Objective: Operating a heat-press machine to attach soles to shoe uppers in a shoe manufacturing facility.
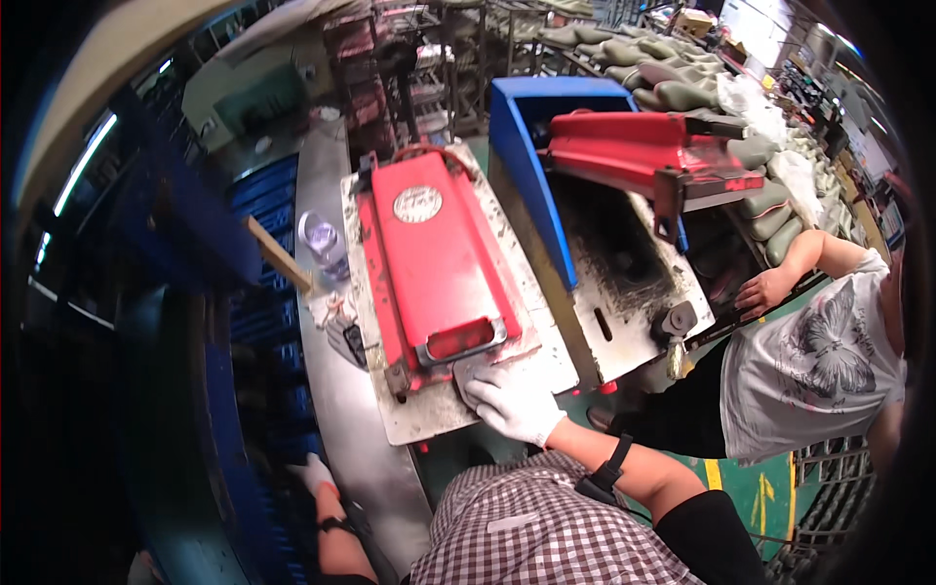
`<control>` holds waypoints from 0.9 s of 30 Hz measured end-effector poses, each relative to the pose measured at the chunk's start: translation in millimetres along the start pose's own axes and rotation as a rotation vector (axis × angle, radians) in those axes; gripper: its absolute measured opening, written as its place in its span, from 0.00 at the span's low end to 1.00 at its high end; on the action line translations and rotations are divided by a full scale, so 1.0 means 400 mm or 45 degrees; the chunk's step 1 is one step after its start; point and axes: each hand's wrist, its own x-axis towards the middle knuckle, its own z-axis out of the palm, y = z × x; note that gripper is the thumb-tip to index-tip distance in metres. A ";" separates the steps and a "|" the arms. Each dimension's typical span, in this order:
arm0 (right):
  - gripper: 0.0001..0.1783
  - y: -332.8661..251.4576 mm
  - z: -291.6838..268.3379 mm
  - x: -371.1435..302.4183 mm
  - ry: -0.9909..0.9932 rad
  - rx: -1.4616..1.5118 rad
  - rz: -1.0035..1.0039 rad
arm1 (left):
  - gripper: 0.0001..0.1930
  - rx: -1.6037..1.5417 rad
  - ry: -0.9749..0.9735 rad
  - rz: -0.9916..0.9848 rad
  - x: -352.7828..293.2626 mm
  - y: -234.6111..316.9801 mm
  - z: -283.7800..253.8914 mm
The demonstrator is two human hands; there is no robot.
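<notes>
My right hand (517,405), in a white glove, reaches to the front edge of a red machine cover (439,258) with a metal-rimmed slot. Its fingers are closed on a flat grey piece (466,382) at the pale base plate (414,419); the kind of piece is not clear. My left hand (318,475), also gloved, is low at the left, beside a dark blue ribbed structure (268,390). Its fingers are dim and blurred, and whether it holds anything is hidden.
A second red cover (634,146) stands tilted up in a blue housing (531,166). A clear bottle (324,244) and a wooden stick (278,255) are on the left by a metal ledge (356,419). At right stands a co-worker (809,361), near piled grey-green boots (682,93).
</notes>
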 end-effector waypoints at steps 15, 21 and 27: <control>0.31 0.057 -0.045 -0.049 -0.421 0.052 0.626 | 0.32 -0.308 -0.402 0.752 -0.541 0.410 0.072; 0.33 0.073 -0.045 -0.053 -0.466 0.125 0.676 | 0.28 -0.467 -0.383 0.715 -0.526 0.391 0.118; 0.33 0.086 -0.032 -0.064 -0.458 0.193 0.663 | 0.26 -0.486 -0.325 0.703 -0.531 0.387 0.117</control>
